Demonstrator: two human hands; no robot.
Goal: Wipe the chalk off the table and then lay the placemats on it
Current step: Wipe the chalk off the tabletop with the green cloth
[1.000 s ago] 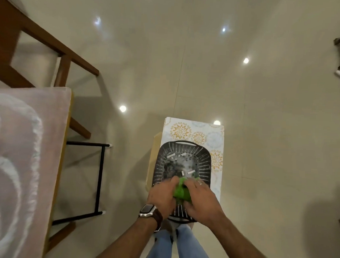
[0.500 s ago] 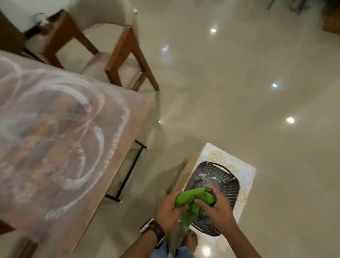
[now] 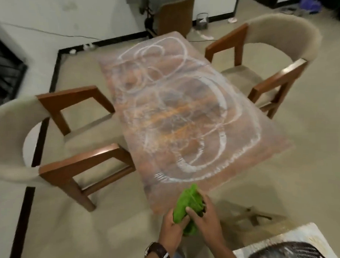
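At the desk's near edge now, not over the basket, both hands clutch the green cloth; chalk remains unwiped.

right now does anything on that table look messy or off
Yes: the wooden table is smeared nearly all over with white chalk in loops and scribbles. Both hands, left hand and right hand, hold a green cloth at its near edge.
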